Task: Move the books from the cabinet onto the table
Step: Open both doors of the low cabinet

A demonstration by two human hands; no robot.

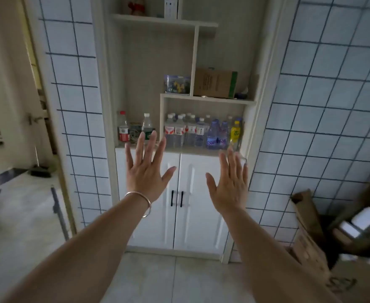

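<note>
Left hand (146, 169) up, fingers spread wide, nothing in it, bracelet (140, 202) on wrist. Behind it the cabinet (180, 202), both white doors closed w/ black handles. Right hand (230, 184) also splayed, holding nothing. Bottles (201, 132) on shelf above. No books visible; can't tell where they are.

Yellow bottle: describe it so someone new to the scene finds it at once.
Start at the white cabinet between the tiled walls. Just above its doors, an open shelf holds a row of bottles. The yellow bottle stands at the row's right end, beside two purple ones; it is the only yellow one.
</note>
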